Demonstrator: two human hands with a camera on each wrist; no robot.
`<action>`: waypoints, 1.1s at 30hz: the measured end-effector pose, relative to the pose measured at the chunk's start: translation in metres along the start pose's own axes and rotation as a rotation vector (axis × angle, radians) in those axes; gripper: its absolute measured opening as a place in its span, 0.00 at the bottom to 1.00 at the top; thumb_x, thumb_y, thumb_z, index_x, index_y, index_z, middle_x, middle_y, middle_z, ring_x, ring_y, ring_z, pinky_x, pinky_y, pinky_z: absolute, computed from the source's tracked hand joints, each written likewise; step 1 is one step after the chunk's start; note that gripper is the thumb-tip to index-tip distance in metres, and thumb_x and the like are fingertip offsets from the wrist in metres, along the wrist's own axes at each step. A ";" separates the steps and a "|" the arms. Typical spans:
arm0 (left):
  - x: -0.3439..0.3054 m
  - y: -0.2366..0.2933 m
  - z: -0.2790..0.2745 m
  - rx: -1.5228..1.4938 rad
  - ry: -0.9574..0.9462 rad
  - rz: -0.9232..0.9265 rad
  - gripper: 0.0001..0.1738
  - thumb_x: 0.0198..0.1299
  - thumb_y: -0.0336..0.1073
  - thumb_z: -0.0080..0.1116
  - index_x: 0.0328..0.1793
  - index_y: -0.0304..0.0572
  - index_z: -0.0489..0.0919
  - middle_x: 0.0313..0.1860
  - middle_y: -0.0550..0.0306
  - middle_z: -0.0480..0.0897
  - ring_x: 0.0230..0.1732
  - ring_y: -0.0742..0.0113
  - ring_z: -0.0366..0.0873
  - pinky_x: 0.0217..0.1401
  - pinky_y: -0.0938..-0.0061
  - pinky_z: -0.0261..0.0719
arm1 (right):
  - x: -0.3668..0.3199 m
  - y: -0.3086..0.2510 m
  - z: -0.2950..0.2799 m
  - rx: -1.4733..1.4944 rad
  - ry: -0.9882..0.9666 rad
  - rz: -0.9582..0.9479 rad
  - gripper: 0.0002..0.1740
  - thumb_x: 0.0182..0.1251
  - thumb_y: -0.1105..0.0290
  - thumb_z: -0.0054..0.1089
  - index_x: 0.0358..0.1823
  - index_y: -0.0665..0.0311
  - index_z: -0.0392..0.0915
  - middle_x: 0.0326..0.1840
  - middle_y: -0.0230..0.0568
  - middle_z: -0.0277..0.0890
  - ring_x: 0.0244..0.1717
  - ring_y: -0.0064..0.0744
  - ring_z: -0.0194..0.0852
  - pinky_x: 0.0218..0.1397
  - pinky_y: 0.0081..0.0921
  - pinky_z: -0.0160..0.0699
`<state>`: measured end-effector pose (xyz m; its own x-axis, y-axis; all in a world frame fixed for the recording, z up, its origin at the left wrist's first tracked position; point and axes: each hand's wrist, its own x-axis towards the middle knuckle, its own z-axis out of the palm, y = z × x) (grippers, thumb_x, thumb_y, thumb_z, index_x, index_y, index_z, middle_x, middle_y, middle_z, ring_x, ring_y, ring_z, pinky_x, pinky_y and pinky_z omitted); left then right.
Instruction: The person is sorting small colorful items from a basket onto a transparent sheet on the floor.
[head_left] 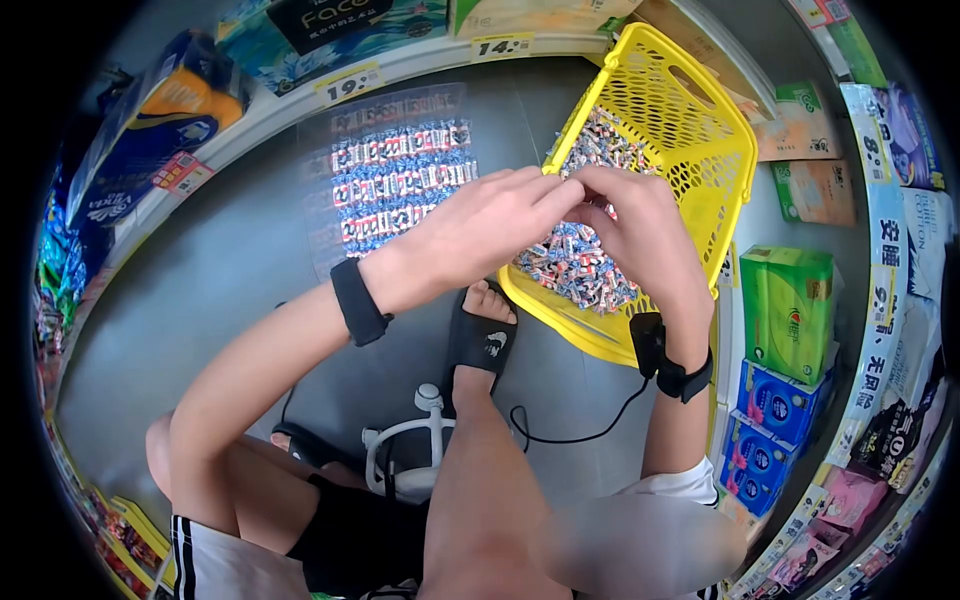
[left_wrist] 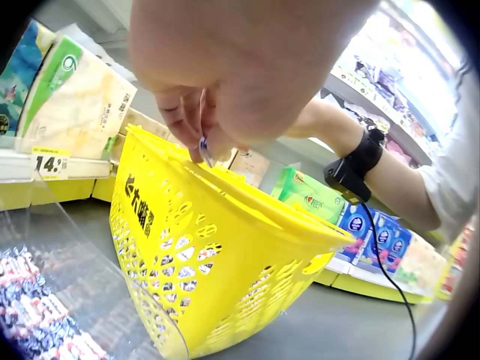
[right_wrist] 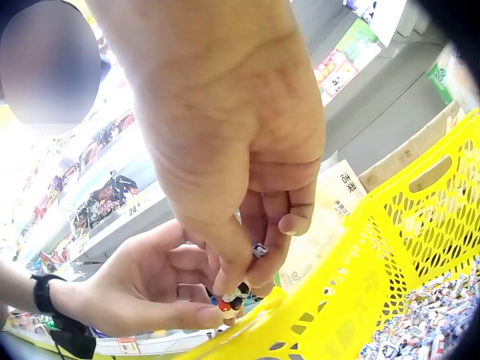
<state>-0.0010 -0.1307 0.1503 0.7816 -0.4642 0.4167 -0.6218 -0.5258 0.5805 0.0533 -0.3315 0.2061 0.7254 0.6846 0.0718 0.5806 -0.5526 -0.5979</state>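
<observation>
Both of my hands meet over the near-left rim of a yellow shopping basket in the head view. With thumb and fingertips, my right hand pinches a small wrapped candy, seen with red, black and white on its wrapper. My left hand faces it, its thumb and fingers closing on the same spot. A bit of white-and-blue wrapper shows at the left fingertips in the left wrist view. Inside the basket lies a heap of loose wrapped candies. The hands partly hide the candy between them.
Left of the basket, a clear plastic tray on the floor holds rows of wrapped candies. Shelves with tissue packs curve round the right and back. A white stool base and a sandalled foot stand close by.
</observation>
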 end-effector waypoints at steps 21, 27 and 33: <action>-0.065 -0.056 -0.066 0.017 0.061 -0.133 0.16 0.64 0.20 0.65 0.57 0.34 0.79 0.46 0.44 0.80 0.48 0.42 0.82 0.49 0.56 0.81 | 0.057 -0.062 0.051 -0.228 0.025 -0.193 0.04 0.60 0.75 0.70 0.37 0.65 0.87 0.35 0.48 0.85 0.43 0.52 0.87 0.48 0.48 0.86; -0.097 -0.093 -0.082 -0.137 -0.051 -0.182 0.16 0.64 0.18 0.62 0.56 0.32 0.74 0.44 0.40 0.81 0.48 0.36 0.80 0.49 0.53 0.77 | 0.073 -0.066 0.105 -0.236 0.089 -0.279 0.03 0.59 0.79 0.63 0.33 0.68 0.84 0.35 0.50 0.86 0.42 0.54 0.89 0.45 0.46 0.89; -0.115 -0.112 -0.090 -0.112 -0.133 -0.235 0.15 0.65 0.16 0.59 0.57 0.31 0.75 0.46 0.38 0.82 0.49 0.33 0.80 0.49 0.52 0.78 | 0.082 -0.067 0.162 -0.175 0.179 -0.144 0.06 0.59 0.80 0.63 0.37 0.67 0.85 0.33 0.54 0.86 0.40 0.54 0.90 0.43 0.46 0.90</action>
<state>-0.0169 0.0455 0.1002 0.8856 -0.4321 0.1701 -0.4087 -0.5515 0.7272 0.0138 -0.1617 0.1223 0.6755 0.6757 0.2951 0.7261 -0.5402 -0.4254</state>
